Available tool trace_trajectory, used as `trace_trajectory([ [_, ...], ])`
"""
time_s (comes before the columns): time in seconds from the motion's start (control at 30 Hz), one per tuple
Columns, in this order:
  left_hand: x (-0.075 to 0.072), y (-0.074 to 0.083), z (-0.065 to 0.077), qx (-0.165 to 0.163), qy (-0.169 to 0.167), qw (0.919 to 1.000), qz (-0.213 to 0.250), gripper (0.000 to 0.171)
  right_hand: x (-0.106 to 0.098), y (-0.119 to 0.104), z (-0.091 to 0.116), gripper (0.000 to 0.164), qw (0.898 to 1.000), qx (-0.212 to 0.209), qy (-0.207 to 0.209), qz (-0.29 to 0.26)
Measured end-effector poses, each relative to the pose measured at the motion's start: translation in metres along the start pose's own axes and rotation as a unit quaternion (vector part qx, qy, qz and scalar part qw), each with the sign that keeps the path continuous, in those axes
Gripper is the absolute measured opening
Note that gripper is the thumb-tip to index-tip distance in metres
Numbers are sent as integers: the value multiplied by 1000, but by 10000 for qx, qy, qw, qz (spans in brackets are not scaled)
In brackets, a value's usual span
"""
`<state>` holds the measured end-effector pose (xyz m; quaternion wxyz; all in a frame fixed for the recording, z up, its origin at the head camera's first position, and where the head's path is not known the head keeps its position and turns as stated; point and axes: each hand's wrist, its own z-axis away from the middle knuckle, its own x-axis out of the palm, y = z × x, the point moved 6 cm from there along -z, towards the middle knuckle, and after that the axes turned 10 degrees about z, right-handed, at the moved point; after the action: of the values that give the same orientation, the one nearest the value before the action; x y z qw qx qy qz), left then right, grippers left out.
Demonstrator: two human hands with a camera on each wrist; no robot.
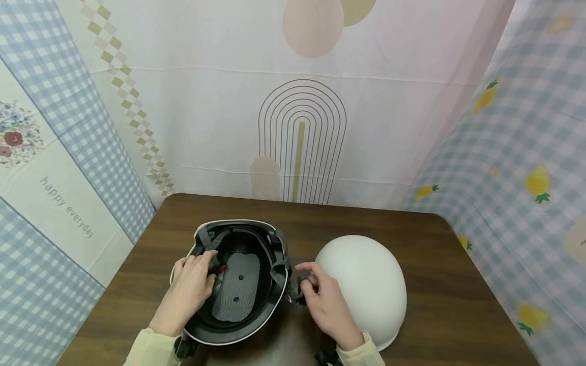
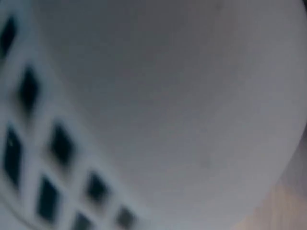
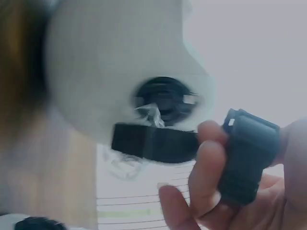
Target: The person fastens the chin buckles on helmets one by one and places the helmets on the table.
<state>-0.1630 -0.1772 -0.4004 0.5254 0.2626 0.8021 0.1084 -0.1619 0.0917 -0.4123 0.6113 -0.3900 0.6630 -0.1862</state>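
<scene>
An upturned white helmet (image 1: 227, 333) with a black padded inside rests on the table, left of the middle. My left hand (image 1: 185, 288) grips its left rim, with the fingertips over the inner padding beside a small red piece (image 1: 222, 268). At the helmet's right side, my right hand (image 1: 328, 304) holds a black plastic buckle (image 3: 247, 155) in its curled fingers. A black strap (image 3: 156, 143) reaches these fingers, near a round black fitting (image 3: 164, 99) on the white shell. In the left wrist view, the helmet's outside (image 2: 182, 115) shows dark diamond shapes along one edge.
A second white helmet (image 1: 371, 284) lies dome up, close to the right hand and forearm. Both stand on a brown wooden table (image 1: 453, 305). Behind it hangs a white printed cloth (image 1: 206, 122), with blue checked cloth (image 1: 503, 142) at the sides.
</scene>
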Motion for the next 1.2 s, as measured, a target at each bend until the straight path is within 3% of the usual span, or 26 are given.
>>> trace_trajectory([
  [0.13, -2, 0, -1, -23, 73, 10000, 45, 45, -11, -4, 2, 37, 9929, 150, -458, -1083],
  [0.23, -2, -1, -2, -43, 66, 10000, 2, 40, -17, -8, 4, 39, 9802, 194, -830, -1787],
  [0.4, -4, 1, 0, 112, 110, 9998, -77, 41, -24, -14, 6, 35, 9600, 240, -1085, -2569],
  [0.57, -9, -1, -1, 10, -100, 9969, 780, 50, -24, -15, 5, 34, 9504, 182, -1192, -2866],
  [0.67, -11, -4, -1, -298, -364, 9890, 1405, 57, -22, -12, 4, 39, 9466, 319, -1079, -3022],
  [0.77, -12, -6, -1, -462, -536, 9842, 1624, 59, -22, -9, 2, 47, 9442, 380, -760, -3181],
  [0.97, -13, -6, -1, -248, -336, 9864, 1589, 59, -25, -8, 0, 42, 9368, 330, -62, -3484],
  [1.2, -15, -6, 1, -737, -315, 9743, 2107, 59, -25, -13, -5, 37, 9410, 71, 237, -3374],
])
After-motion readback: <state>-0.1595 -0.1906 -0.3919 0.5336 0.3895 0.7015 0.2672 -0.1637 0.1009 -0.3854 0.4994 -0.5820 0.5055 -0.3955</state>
